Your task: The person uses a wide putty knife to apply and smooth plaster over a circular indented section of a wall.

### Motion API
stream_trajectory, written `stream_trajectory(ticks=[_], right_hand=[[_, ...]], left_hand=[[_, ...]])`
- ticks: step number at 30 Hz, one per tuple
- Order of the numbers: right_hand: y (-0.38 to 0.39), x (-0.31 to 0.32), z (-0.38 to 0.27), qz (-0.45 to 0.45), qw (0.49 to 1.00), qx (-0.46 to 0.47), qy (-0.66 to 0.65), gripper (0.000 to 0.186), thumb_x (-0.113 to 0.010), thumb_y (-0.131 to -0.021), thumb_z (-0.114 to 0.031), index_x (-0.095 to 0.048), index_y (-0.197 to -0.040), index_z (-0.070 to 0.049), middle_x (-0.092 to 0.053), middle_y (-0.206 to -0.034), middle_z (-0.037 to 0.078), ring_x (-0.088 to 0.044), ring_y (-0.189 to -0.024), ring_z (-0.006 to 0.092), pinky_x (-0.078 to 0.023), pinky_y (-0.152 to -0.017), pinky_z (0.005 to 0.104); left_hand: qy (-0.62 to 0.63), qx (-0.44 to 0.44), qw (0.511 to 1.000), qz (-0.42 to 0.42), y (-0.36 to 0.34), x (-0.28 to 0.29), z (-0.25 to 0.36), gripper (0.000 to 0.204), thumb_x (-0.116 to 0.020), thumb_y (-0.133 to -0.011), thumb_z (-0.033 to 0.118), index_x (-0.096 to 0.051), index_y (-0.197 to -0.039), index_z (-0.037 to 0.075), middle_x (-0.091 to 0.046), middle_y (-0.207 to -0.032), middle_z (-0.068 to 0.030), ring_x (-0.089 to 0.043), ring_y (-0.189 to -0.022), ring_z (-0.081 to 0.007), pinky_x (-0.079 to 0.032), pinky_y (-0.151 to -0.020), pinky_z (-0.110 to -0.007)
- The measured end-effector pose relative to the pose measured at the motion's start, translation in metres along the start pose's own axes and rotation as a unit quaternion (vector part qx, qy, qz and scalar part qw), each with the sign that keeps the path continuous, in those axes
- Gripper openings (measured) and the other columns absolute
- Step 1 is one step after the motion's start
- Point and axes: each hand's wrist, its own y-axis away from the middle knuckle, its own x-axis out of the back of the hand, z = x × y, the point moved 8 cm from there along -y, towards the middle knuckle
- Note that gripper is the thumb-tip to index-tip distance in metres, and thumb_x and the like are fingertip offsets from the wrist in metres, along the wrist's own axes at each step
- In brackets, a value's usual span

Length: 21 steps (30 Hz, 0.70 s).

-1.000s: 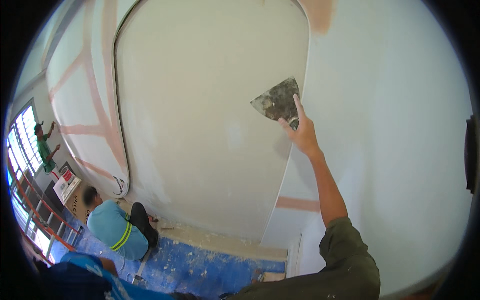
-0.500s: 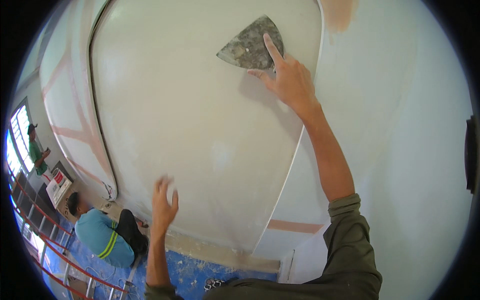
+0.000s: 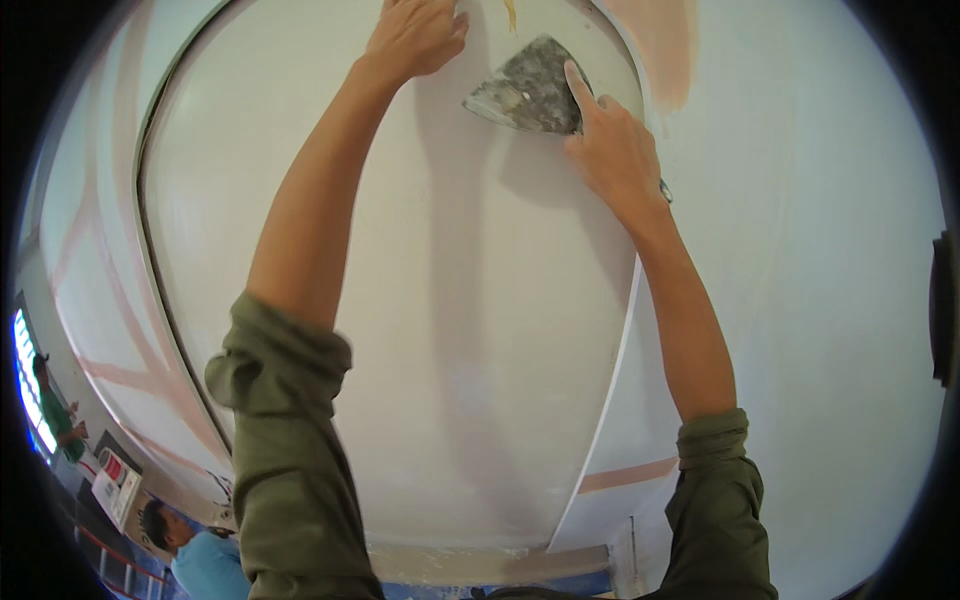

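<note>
1. A wide putty knife (image 3: 528,88), its blade crusted with grey compound, is held flat against the white wall panel (image 3: 470,330) near the top of the view.
2. The right hand (image 3: 612,152) is closed around the knife's handle, forefinger laid along the blade; a firm grip.
3. The left hand (image 3: 415,38) is pressed against the panel just left of the blade; nothing is seen in its grip, fingers partly cropped.
4. A person in a light blue shirt (image 3: 195,555) is seen below, lower left.
</note>
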Motion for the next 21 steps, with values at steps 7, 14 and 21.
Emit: stream_trajectory(ticks=[7,14,21], right_hand=[[-0.012,0.015,-0.013,0.044,0.997,0.039,0.056,0.088,-0.066,-0.077,-0.003,-0.042,-0.158,-0.026,-0.062,-0.096,0.016,-0.067,-0.072,0.0356,-0.056,-0.067,0.046],[-0.066,0.007,-0.037,0.102,0.988,0.1,0.06,0.083,-0.068,-0.079,-0.005,-0.046,-0.156,-0.027,-0.065,-0.085,0.016,-0.068,-0.077,0.0366,-0.056,-0.069,0.0479],[-0.11,0.03,-0.059,0.128,0.977,0.132,0.106,0.056,-0.059,-0.09,-0.011,-0.056,-0.146,-0.017,-0.072,-0.081,0.018,-0.073,-0.077,0.0352,-0.058,-0.07,0.0498]], left_hand=[[-0.064,0.0,0.998,0.014,-0.034,-0.01,-0.021,0.066,-0.045,-0.105,0.039,-0.034,-0.156,-0.001,-0.031,-0.166,-0.0169,-0.029,-0.152,-0.039,-0.029,-0.12,-0.063],[0.108,-0.003,0.994,-0.019,-0.035,0.009,-0.053,0.053,-0.053,-0.096,0.02,-0.051,-0.146,-0.001,-0.051,-0.151,-0.0229,-0.046,-0.141,-0.0392,-0.037,-0.118,-0.054],[0.238,-0.032,0.971,-0.003,0.019,0.066,-0.037,0.071,-0.053,-0.071,-0.004,-0.053,-0.142,-0.007,-0.055,-0.143,-0.0297,-0.051,-0.137,-0.0397,-0.042,-0.117,-0.043]])
